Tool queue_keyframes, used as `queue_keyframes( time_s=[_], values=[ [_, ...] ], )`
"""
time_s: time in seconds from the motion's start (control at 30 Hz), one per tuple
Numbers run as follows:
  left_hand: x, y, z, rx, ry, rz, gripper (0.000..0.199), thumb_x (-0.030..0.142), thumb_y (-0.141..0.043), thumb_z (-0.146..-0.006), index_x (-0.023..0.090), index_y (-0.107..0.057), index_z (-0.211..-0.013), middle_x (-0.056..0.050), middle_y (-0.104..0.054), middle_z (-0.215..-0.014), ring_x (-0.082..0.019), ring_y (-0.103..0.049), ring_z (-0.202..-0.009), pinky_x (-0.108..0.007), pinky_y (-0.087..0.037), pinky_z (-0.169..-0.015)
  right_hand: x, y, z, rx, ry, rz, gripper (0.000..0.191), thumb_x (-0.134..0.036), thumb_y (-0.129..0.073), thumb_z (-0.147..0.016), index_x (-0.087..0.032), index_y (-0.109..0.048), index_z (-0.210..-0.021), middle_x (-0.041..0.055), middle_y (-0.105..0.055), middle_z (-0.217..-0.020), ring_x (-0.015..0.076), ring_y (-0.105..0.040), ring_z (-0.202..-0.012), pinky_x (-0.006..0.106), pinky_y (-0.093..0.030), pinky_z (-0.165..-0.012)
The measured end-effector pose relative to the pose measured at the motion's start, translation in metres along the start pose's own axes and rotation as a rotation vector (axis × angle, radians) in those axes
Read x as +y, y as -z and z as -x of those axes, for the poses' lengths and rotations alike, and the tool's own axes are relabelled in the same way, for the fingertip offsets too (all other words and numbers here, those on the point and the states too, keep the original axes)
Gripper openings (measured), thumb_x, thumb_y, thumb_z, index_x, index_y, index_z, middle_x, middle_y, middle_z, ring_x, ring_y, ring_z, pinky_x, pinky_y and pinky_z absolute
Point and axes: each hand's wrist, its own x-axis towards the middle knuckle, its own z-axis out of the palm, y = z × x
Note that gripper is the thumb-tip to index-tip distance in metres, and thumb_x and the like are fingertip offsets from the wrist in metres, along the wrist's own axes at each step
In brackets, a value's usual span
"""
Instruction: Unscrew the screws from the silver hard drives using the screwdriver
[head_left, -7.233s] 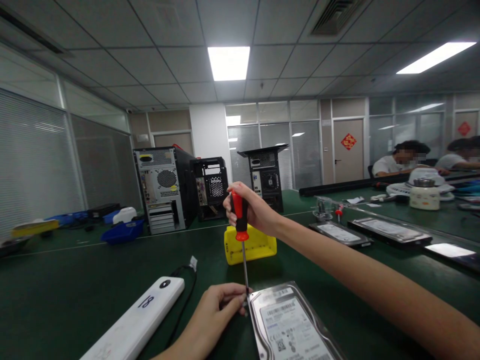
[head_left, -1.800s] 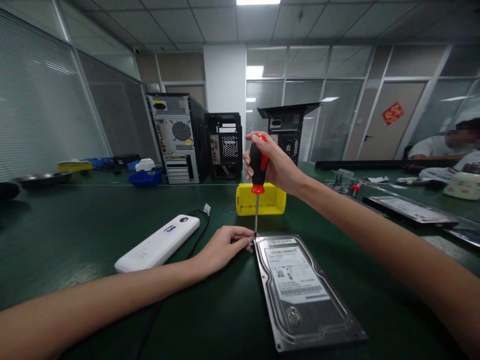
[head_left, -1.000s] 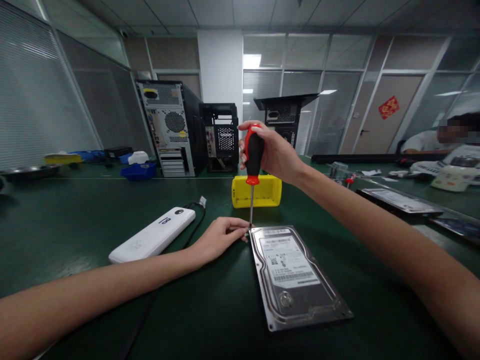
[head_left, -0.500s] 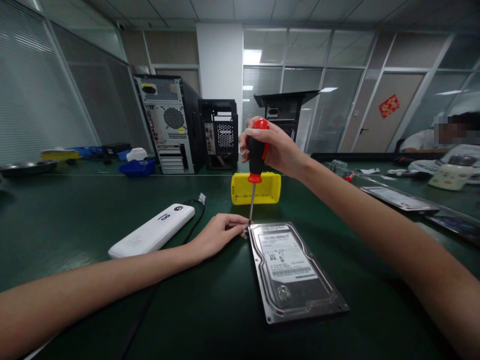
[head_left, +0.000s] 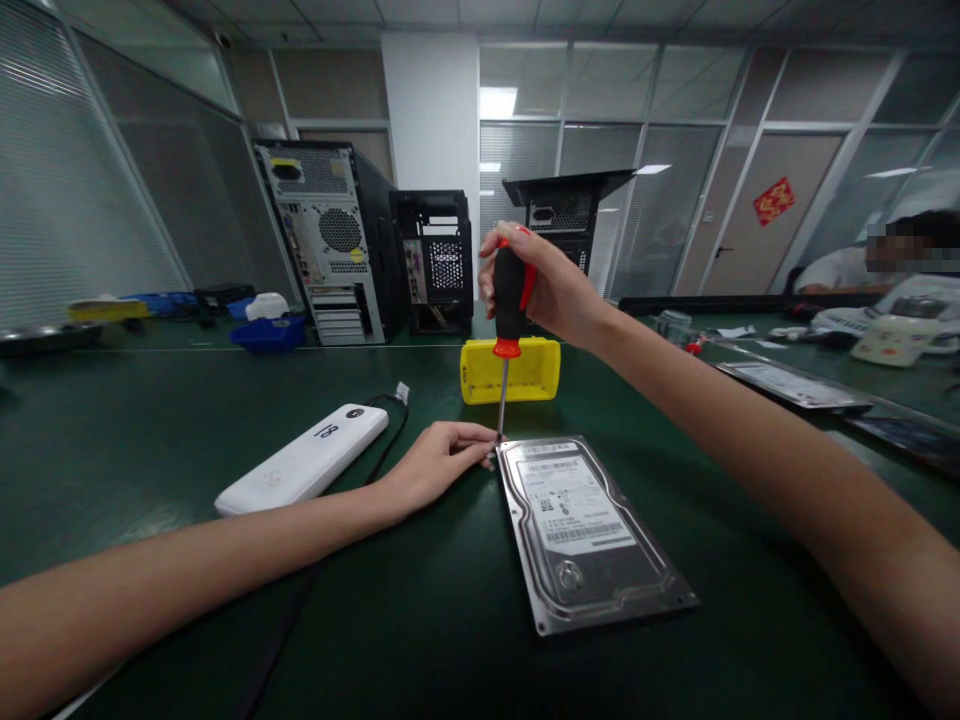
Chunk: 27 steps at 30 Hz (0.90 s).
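Observation:
A silver hard drive (head_left: pixel 637 570) with a white label lies flat on the green table. My right hand (head_left: pixel 555 285) is closed around the red and black handle of a screwdriver (head_left: pixel 510 295). The screwdriver stands nearly upright, its shaft pointing down to the drive's far left corner. At that same corner, the fingertips of my left hand (head_left: pixel 431 465) are drawn together against the drive's edge, close beside the screwdriver tip. The tip itself and any screw under it are too small to make out.
Behind the drive a yellow bin (head_left: pixel 544 370) lies with its opening toward me. A white power bank (head_left: pixel 304 460) with a cable is at left. Computer cases (head_left: pixel 337 240) stand farther back. Another drive (head_left: pixel 795 385) lies at right, where a person (head_left: pixel 840 270) sits.
The view has shifted slightly. My right hand has turned a little on the screwdriver handle, covering more of its red top. My left hand and the hard drive stay in place.

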Motion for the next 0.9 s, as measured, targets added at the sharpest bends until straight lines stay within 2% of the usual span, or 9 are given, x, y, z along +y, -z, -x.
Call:
queue_keyframes(
  time_s=[0.1, 0.27, 0.47, 0.7, 0.8, 0.9],
  values=[
    [-0.0004, 0.0006, 0.0003, -0.005, -0.008, 0.004, 0.025, 0.019, -0.053, -0.085, 0.014, -0.067, -0.105, -0.005, -0.07, -0.099, -0.016, -0.063, -0.086, -0.026, -0.048, -0.079, 0.0024, 0.0026, -0.0009, 0.018, 0.046, -0.02, 0.021, -0.038, -0.051, -0.087, -0.019, -0.045, -0.093, -0.0033, -0.054, -0.074, 0.0084, -0.055, -0.064, 0.022, -0.051, -0.062],
    [0.0005, 0.0007, 0.0011, -0.004, -0.003, 0.009, 0.025, 0.017, -0.053, -0.085, 0.014, -0.067, -0.106, -0.005, -0.07, -0.099, -0.016, -0.063, -0.086, -0.026, -0.047, -0.079, 0.0018, 0.0041, -0.0009, 0.003, 0.054, -0.036, 0.025, -0.036, -0.057, -0.084, -0.019, -0.043, -0.096, -0.0031, -0.056, -0.074, 0.0094, -0.056, -0.063, 0.024, -0.052, -0.062],
    [0.0039, 0.0, 0.0016, -0.005, -0.004, 0.01, 0.024, 0.017, -0.053, -0.084, 0.014, -0.068, -0.104, -0.005, -0.07, -0.097, -0.016, -0.063, -0.085, -0.027, -0.047, -0.079, -0.0031, 0.003, 0.001, -0.005, 0.037, -0.047, 0.022, -0.035, -0.059, -0.083, -0.019, -0.046, -0.089, -0.0024, -0.055, -0.075, 0.0095, -0.057, -0.067, 0.023, -0.051, -0.063],
    [0.0031, 0.0, 0.0011, 0.0, 0.006, 0.019, 0.024, 0.016, -0.053, -0.084, 0.013, -0.067, -0.104, -0.006, -0.07, -0.099, -0.016, -0.062, -0.086, -0.027, -0.047, -0.08, -0.0032, 0.0061, -0.0002, -0.058, 0.03, -0.059, 0.024, -0.04, -0.052, -0.084, -0.017, -0.045, -0.081, 0.0, -0.056, -0.073, 0.0106, -0.056, -0.063, 0.025, -0.051, -0.063],
    [0.0034, -0.0009, 0.0011, 0.01, 0.022, 0.029, 0.024, 0.014, -0.053, -0.084, 0.012, -0.067, -0.104, -0.006, -0.07, -0.099, -0.016, -0.062, -0.086, -0.026, -0.047, -0.081, -0.0023, 0.0079, -0.0006, -0.097, 0.014, -0.102, 0.025, -0.042, -0.046, -0.086, -0.017, -0.045, -0.083, 0.0008, -0.057, -0.074, 0.0115, -0.057, -0.066, 0.026, -0.051, -0.065],
    [0.0053, -0.0018, 0.0016, 0.022, 0.042, 0.023, 0.024, 0.013, -0.053, -0.085, 0.011, -0.066, -0.104, -0.006, -0.07, -0.099, -0.015, -0.063, -0.086, -0.026, -0.047, -0.082, -0.0018, 0.0081, -0.0004, -0.083, -0.002, -0.082, 0.021, -0.039, -0.046, -0.085, -0.017, -0.045, -0.087, 0.001, -0.058, -0.075, 0.012, -0.058, -0.067, 0.026, -0.051, -0.066]
  ],
)
